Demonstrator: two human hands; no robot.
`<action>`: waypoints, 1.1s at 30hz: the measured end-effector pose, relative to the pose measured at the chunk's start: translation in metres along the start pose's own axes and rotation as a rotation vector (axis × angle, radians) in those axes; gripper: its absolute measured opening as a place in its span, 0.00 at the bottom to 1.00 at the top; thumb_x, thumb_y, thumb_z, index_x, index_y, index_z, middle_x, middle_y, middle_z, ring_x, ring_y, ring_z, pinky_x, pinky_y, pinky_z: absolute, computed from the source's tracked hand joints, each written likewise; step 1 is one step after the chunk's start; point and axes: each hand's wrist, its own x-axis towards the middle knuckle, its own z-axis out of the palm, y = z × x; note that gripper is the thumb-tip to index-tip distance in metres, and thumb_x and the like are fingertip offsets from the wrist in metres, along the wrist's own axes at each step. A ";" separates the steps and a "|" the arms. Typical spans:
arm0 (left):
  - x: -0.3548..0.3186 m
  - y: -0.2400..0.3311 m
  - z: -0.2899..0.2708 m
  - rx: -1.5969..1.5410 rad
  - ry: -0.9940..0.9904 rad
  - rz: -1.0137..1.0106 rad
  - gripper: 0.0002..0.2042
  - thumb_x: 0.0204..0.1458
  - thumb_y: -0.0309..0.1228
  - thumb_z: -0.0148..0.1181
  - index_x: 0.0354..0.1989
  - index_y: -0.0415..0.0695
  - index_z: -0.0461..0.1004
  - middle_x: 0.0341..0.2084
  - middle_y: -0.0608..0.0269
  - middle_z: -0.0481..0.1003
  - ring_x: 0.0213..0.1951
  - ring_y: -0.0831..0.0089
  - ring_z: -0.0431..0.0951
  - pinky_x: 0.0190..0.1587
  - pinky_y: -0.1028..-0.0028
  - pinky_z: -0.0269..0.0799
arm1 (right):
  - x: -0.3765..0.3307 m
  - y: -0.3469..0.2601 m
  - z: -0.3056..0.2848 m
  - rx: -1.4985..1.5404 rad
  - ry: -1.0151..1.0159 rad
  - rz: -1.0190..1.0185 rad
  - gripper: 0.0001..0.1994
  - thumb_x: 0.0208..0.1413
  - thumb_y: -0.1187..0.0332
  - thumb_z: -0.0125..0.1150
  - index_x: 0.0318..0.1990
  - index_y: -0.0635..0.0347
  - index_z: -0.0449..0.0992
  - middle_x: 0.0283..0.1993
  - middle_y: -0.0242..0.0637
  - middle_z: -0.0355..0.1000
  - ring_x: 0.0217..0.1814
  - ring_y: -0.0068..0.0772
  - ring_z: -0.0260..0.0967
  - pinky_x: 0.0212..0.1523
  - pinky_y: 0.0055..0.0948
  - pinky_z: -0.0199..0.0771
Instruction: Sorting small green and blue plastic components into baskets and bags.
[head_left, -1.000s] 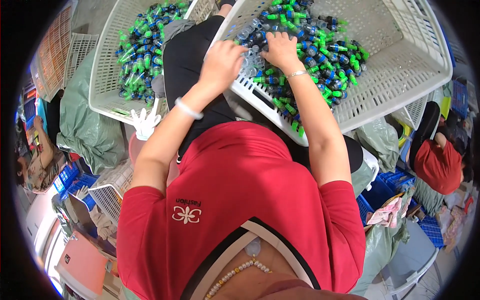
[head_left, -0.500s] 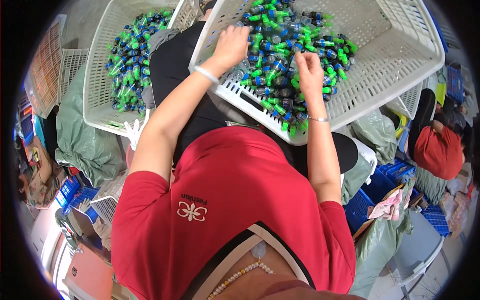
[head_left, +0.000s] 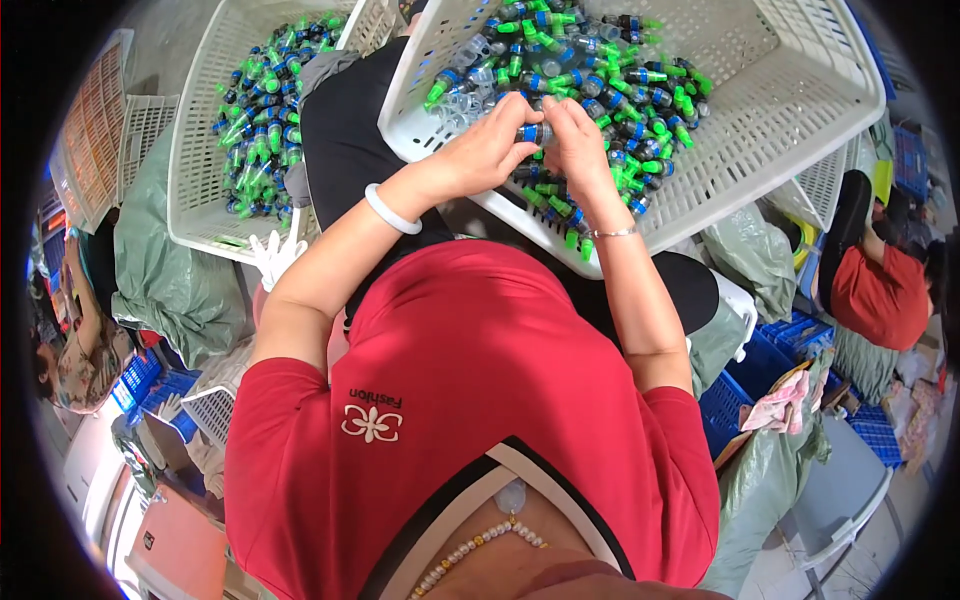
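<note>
Over the near side of a white perforated basket (head_left: 800, 130), my two hands meet around one small toy-like bottle (head_left: 534, 133) with a dark body and blue band. My left hand (head_left: 478, 150) pinches its left part between thumb and fingers. My right hand (head_left: 580, 150) has its fingers closed at the bottle's other end, where something clear shows; the fingers partly hide it. Below and beyond my hands lies a heap of similar small bottles (head_left: 650, 97) with bright green tops. Small clear plastic caps (head_left: 462, 103) lie beside my left hand, at the basket's left side.
A second white basket (head_left: 190, 170) at the left holds more green-topped bottles (head_left: 262, 125). Green sacks (head_left: 165, 270) stand beside it. Blue crates (head_left: 722, 415) and a grey stool (head_left: 835, 490) are at the right. Other people sit at both sides, one in a red top (head_left: 880, 295).
My hands were apart over the heap. Both have come together nearer to me, and a small bottle now shows between them. More clear caps are visible at the basket's left side.
</note>
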 end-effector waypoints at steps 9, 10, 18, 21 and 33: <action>-0.016 0.003 -0.018 -0.313 -0.016 -0.402 0.16 0.56 0.27 0.56 0.50 0.37 0.61 0.42 0.54 0.67 0.43 0.65 0.72 0.46 0.68 0.68 | -0.021 0.003 0.016 -0.306 0.047 -0.646 0.15 0.59 0.57 0.58 0.38 0.61 0.71 0.22 0.24 0.65 0.22 0.24 0.65 0.24 0.26 0.66; -0.018 0.002 -0.026 -0.530 -0.118 -0.535 0.16 0.56 0.26 0.56 0.50 0.37 0.61 0.42 0.56 0.66 0.43 0.67 0.71 0.46 0.70 0.68 | -0.025 0.000 0.008 -0.521 -0.010 -0.733 0.14 0.59 0.58 0.59 0.39 0.60 0.71 0.24 0.25 0.66 0.24 0.23 0.65 0.25 0.25 0.65; -0.055 0.020 -0.006 -0.051 -0.003 -0.156 0.16 0.54 0.25 0.57 0.49 0.38 0.62 0.40 0.50 0.69 0.43 0.59 0.73 0.46 0.68 0.69 | -0.035 0.009 0.002 -0.615 -0.257 -0.169 0.13 0.56 0.59 0.60 0.41 0.59 0.74 0.32 0.34 0.71 0.29 0.26 0.67 0.29 0.26 0.66; -0.066 0.020 -0.017 0.043 0.088 -0.171 0.16 0.53 0.25 0.58 0.49 0.38 0.64 0.40 0.50 0.69 0.43 0.56 0.73 0.46 0.68 0.69 | -0.024 0.015 0.020 -0.465 -0.298 -0.006 0.15 0.56 0.58 0.60 0.41 0.60 0.74 0.33 0.38 0.72 0.31 0.31 0.69 0.32 0.29 0.68; -0.084 0.014 -0.100 0.929 0.486 -0.147 0.12 0.44 0.25 0.63 0.39 0.44 0.74 0.35 0.56 0.72 0.42 0.58 0.71 0.47 0.61 0.64 | 0.140 0.052 0.055 -1.546 0.352 -0.695 0.20 0.49 0.52 0.63 0.39 0.62 0.76 0.43 0.42 0.70 0.50 0.47 0.64 0.47 0.52 0.65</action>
